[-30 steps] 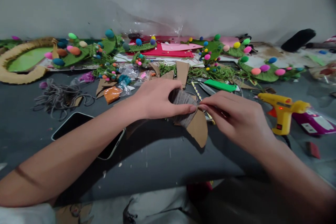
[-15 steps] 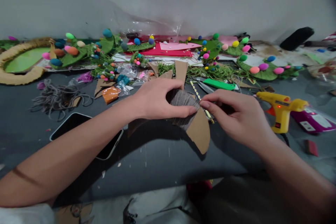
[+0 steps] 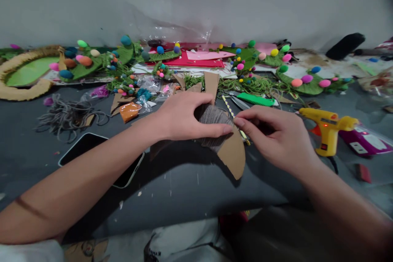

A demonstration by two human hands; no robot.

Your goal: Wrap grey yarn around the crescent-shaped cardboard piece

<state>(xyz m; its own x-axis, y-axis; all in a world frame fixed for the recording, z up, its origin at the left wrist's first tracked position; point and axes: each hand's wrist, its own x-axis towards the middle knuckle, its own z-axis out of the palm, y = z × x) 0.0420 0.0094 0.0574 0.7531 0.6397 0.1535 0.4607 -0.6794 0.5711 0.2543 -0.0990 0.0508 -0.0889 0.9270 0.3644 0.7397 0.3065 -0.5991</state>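
A brown cardboard piece [image 3: 235, 155] with a rounded, pointed end is partly wrapped in grey yarn [image 3: 211, 125]. My left hand [image 3: 184, 118] grips it from the left, thumb across the wrapped part and fingers behind it. At the right edge of the wrapping, my right hand [image 3: 273, 133] is closed, thumb and forefinger pinched together. What lies in the pinch is too small to make out, though it is right beside the yarn. Behind the fingertips lies a thin yellow patterned stick [image 3: 229, 106].
A yellow glue gun [image 3: 328, 127] with a red light stands at the right, beside a purple package [image 3: 365, 141]. Loose grey yarn [image 3: 69, 114] and a phone [image 3: 82, 147] lie left. Scissors [image 3: 239, 101], a green cutter [image 3: 256, 99] and green leaves with coloured balls [image 3: 302, 82] are behind.
The hands and the cardboard have hardly moved. My left thumb reaches very slightly farther right over the cardboard.
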